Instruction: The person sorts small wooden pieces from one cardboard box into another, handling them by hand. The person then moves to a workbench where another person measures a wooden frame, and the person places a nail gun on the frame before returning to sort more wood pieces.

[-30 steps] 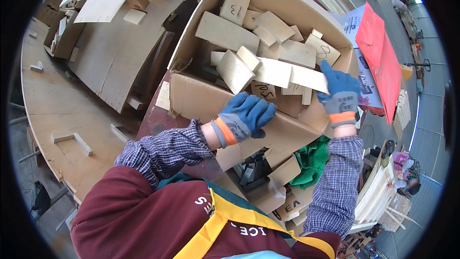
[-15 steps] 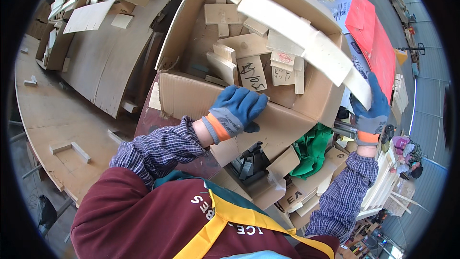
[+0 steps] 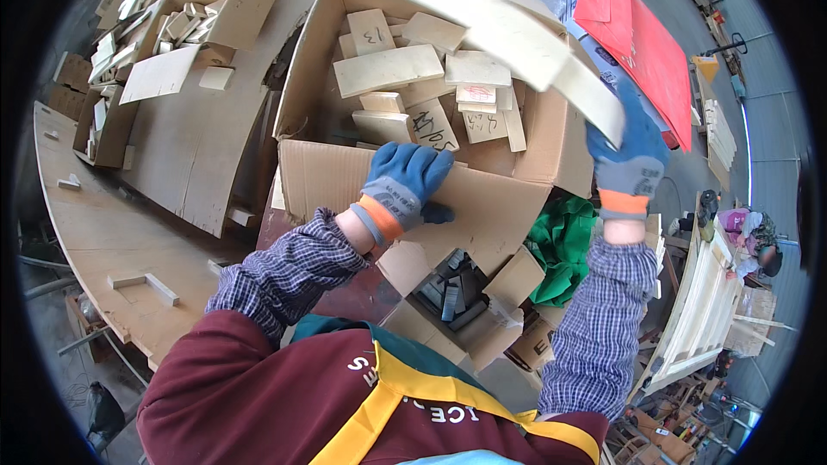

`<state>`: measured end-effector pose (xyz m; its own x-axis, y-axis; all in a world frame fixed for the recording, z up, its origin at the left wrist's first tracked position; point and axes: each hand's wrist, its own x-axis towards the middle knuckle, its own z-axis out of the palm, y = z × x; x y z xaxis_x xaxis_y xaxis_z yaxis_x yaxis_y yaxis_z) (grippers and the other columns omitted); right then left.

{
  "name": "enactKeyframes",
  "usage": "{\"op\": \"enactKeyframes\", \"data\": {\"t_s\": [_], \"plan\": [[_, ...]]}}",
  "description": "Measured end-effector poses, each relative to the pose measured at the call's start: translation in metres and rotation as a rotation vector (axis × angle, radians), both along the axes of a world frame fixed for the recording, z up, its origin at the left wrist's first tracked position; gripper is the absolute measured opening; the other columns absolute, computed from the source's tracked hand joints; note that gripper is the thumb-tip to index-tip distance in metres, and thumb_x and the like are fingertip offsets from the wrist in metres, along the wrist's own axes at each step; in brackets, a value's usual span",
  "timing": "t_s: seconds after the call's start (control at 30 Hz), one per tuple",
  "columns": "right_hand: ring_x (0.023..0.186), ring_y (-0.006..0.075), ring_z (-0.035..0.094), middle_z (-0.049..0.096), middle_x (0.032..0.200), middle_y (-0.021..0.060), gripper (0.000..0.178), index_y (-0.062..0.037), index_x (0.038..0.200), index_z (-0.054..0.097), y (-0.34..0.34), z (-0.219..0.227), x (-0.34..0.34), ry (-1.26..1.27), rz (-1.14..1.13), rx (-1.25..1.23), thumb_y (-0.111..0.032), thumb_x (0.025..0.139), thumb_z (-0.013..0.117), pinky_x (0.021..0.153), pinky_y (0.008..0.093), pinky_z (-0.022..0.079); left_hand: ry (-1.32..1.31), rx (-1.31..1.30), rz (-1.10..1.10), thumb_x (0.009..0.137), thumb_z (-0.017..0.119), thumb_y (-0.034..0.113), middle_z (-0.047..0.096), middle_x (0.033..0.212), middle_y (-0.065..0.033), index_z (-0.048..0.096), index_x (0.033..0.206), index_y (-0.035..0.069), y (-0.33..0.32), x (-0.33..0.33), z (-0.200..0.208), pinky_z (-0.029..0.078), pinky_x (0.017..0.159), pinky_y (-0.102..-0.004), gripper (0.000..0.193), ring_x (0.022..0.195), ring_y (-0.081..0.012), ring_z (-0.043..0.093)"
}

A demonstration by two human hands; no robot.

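A large cardboard box (image 3: 508, 207) stands before me, with several pale wooden blocks (image 3: 388, 71) lying loose inside; some bear handwritten marks. My left hand (image 3: 403, 179), in a blue and grey glove, is closed over the box's near rim. Over the box's right side my gloved right hand (image 3: 631, 142) grips the near end of a pale wooden board (image 3: 589, 102). A long pale piece of wood (image 3: 465, 13) stretches on from it across the box, smeared by motion. Whether the two are joined I cannot tell. The right fingers are partly hidden behind the wood.
Right of the box lies a red sheet (image 3: 642, 52) on a blue-and-white package. Below are green fabric (image 3: 564, 245) and a small carton (image 3: 508, 288) of dark pieces. At left, wooden panels (image 3: 194, 151) and another block-filled box (image 3: 245, 17) stand.
The board and my right hand have moved left and toward the far side. More wooden blocks show at the box's far left. My left hand stays on the rim.
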<state>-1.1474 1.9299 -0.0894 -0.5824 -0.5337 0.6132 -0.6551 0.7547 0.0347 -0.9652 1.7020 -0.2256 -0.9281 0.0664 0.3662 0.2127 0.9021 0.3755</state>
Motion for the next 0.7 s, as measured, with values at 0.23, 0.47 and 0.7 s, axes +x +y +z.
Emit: {"op": "enactKeyframes", "data": {"t_s": [0.23, 0.47, 0.7], "plan": [[0.112, 0.0243, 0.058, 0.061, 0.124, 0.0156, 0.057, 0.0015, 0.131, 0.052, 0.079, -0.013, 0.066, -0.378, -0.166, -0.406, -0.013, 0.080, 0.074, 0.099, 0.0357, 0.044, -0.206, -0.130, 0.150, 0.081, 0.067, 0.049, 0.057, 0.124, -0.0172, 0.047, 0.135, 0.012, -0.071, -0.083, 0.041, 0.045, 0.095, -0.0468, 0.069, 0.113, -0.0373, 0.054], [0.101, 0.0358, 0.063, 0.064, 0.117, 0.0194, 0.063, -0.0021, 0.130, 0.054, 0.133, -0.034, 0.157, -0.308, -0.352, -0.184, -0.011, 0.073, 0.077, 0.088, 0.0412, 0.050, -0.768, -0.266, 0.268, 0.076, 0.068, 0.055, 0.059, 0.126, -0.0164, 0.053, 0.131, 0.008, -0.131, -0.144, 0.042, 0.044, 0.098, -0.0415, 0.074, 0.118, -0.0327, 0.056], [0.105, 0.0357, 0.061, 0.062, 0.120, 0.0209, 0.060, 0.0004, 0.131, 0.052, 0.159, -0.057, 0.217, -0.396, -0.436, -0.342, -0.007, 0.075, 0.074, 0.091, 0.0427, 0.048, -0.363, 0.181, 0.389, 0.079, 0.071, 0.051, 0.068, 0.110, -0.0129, 0.063, 0.119, 0.007, -0.168, -0.152, 0.063, 0.049, 0.088, -0.0354, 0.060, 0.100, -0.0271, 0.064]]}}
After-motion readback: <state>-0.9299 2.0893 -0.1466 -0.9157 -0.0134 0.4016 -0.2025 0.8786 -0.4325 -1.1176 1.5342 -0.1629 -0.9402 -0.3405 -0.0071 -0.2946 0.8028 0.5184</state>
